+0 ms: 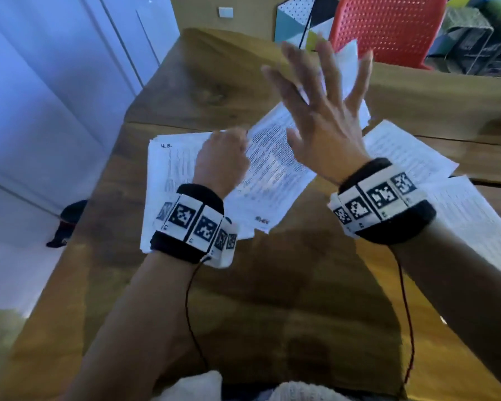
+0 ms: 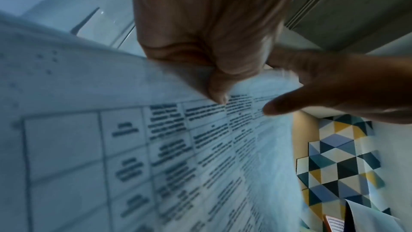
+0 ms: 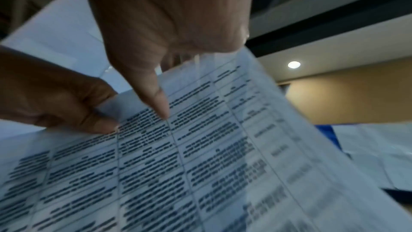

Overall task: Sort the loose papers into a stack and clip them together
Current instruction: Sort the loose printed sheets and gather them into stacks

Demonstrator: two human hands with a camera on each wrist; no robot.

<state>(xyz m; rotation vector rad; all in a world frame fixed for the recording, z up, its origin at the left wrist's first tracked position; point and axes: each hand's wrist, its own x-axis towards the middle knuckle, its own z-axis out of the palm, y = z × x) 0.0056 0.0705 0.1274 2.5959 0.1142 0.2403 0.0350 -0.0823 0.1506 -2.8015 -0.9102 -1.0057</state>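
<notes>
Surface: I see a brown wooden table (image 1: 272,299) under both my hands, with a red perforated plastic chair (image 1: 388,27) at its far side.
Held sheet: a white printed sheet with a ruled table of text (image 1: 275,175) is lifted off the tabletop, tilted.
Left hand: my left hand (image 1: 223,160) pinches that sheet's edge, thumb (image 2: 218,93) on top (fingers curled).
Right hand: my right hand (image 1: 324,111) is spread, fingers straight; the thumb (image 3: 156,101) touches the printed face, the rest behind the sheet.
Other papers: white printed pages (image 1: 168,172) lie under the left hand; more loose white pages (image 1: 402,151) lie to the right.
</notes>
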